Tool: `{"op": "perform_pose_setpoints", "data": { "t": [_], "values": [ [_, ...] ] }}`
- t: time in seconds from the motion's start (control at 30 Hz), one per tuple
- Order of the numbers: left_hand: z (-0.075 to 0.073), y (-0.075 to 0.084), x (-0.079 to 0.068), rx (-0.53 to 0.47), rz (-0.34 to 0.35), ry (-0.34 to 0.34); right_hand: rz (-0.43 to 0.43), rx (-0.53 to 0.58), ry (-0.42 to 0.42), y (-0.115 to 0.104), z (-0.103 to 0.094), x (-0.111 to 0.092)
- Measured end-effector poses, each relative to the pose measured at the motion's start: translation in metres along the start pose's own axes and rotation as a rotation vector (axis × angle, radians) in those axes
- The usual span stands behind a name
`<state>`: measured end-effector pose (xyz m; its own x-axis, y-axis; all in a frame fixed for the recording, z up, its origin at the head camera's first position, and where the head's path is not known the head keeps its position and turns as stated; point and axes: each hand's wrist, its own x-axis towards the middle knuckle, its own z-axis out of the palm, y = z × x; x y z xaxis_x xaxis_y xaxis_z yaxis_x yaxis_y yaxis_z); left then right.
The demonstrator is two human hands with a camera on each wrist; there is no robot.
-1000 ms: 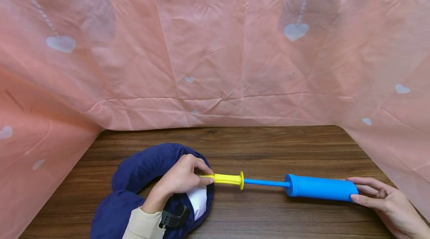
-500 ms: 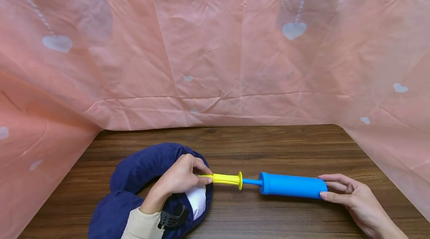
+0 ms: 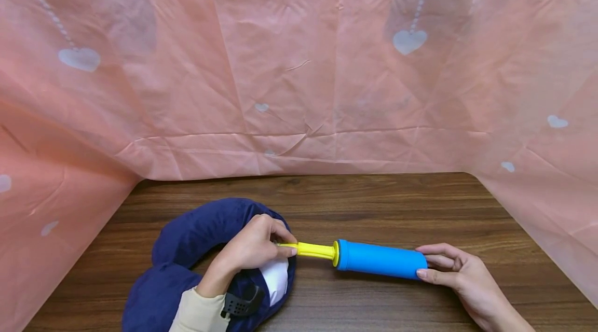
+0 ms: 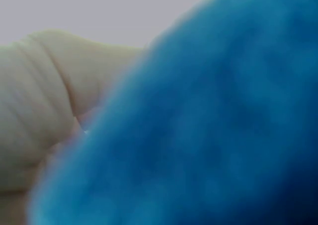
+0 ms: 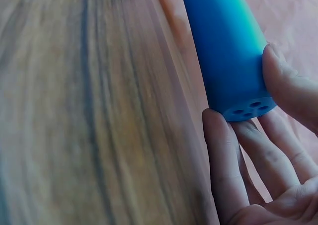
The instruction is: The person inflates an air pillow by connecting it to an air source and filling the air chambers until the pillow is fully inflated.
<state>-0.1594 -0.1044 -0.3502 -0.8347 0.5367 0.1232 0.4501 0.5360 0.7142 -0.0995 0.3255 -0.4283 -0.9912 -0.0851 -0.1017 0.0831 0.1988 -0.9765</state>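
Across the lower part of the frame: flat brown wood-grain table [image 3: 397, 202], with pink heart-printed fabric curtain [image 3: 299, 72] behind and to both sides. At lower left, on the table: curved navy-blue plush pillow [image 3: 215, 218]. At the pillow's right end: smooth white fabric patch [image 3: 275, 281], partly beneath the left hand [image 3: 257, 244]. Rightward from left fingertips, in line: slim yellow plastic handle [image 3: 316, 250], then, touching it, round blue plastic cylinder [image 3: 383, 259]. At lower right, around the cylinder's right end: right hand [image 3: 460, 272].

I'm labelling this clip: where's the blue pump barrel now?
In the head view, the blue pump barrel is right of centre, its left end against the yellow handle, its right end in the grip of the right hand.
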Motion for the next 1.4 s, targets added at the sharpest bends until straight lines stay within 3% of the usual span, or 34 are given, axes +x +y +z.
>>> {"op": "perform_pose_setpoints", "data": {
  "t": [0.2, 0.37, 0.83, 1.03, 1.2, 1.4],
  "values": [
    [0.0, -0.001, 0.0, 0.001, 0.001, 0.002, -0.011, -0.012, 0.012, -0.001, -0.002, 0.0],
    [0.002, -0.002, 0.001, -0.008, 0.0, 0.005, -0.011, -0.033, 0.013, 0.0, -0.015, 0.001],
    [0.002, -0.002, 0.002, -0.002, -0.015, 0.011, -0.039, 0.047, 0.028, 0.028, -0.099, -0.006],
    [0.001, -0.002, 0.001, -0.011, -0.02, 0.006, -0.12, 0.073, -0.003, 0.04, -0.124, -0.011],
    [0.0, -0.002, 0.0, -0.011, -0.022, 0.005, -0.113, 0.066, -0.001, 0.043, -0.131, -0.013],
    [-0.001, -0.001, -0.001, -0.011, -0.03, 0.01, -0.128, 0.062, 0.001, 0.041, -0.125, -0.012]
  ]
}}
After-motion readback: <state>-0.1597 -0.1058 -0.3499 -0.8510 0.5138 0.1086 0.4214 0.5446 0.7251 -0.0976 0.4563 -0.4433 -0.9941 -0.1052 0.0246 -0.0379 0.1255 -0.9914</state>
